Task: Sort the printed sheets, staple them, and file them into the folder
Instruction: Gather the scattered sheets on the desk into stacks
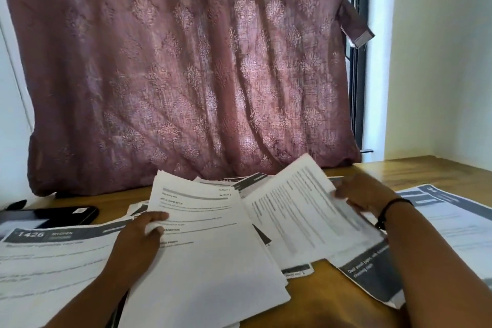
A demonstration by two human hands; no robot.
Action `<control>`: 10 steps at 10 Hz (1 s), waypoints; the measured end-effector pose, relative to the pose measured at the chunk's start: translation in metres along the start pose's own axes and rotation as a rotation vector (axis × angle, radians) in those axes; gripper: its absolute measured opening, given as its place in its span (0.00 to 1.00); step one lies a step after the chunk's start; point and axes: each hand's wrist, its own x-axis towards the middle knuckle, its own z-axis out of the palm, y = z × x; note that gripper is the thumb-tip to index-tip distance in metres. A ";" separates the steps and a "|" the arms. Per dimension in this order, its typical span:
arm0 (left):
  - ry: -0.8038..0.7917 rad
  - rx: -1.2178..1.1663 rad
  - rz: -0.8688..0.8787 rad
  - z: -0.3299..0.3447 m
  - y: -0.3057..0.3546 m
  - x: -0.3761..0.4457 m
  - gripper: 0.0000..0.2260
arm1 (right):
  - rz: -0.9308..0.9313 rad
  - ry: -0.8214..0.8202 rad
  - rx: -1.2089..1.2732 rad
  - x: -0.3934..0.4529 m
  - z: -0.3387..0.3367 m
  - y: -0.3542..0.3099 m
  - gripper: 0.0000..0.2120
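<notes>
Left hand [143, 231] pinching stack of sheets [205, 247] at its edge, thumb on top. Right hand [356, 197] closing on loose page [306, 216], lifting it. Sorting over wooden table [314, 290]; am matching headers before stapling. Folder not showing.

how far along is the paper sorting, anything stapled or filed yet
Early, still sorting. Done: a sheet lies at the left and another pile at the right. In hand: the left hand holds a stack and the right hand a sheet. Left: stapling and filing; no stapler or folder is clearly visible.
</notes>
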 end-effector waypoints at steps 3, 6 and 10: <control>-0.077 -0.201 -0.075 0.006 0.009 -0.001 0.10 | -0.599 1.107 0.525 -0.012 -0.027 -0.012 0.19; -0.173 -0.267 -0.118 0.016 0.009 0.003 0.09 | -0.855 0.955 0.553 0.038 -0.097 0.021 0.19; -0.469 -0.663 -0.280 0.008 0.052 -0.018 0.27 | -1.084 0.557 0.206 -0.047 0.088 -0.071 0.23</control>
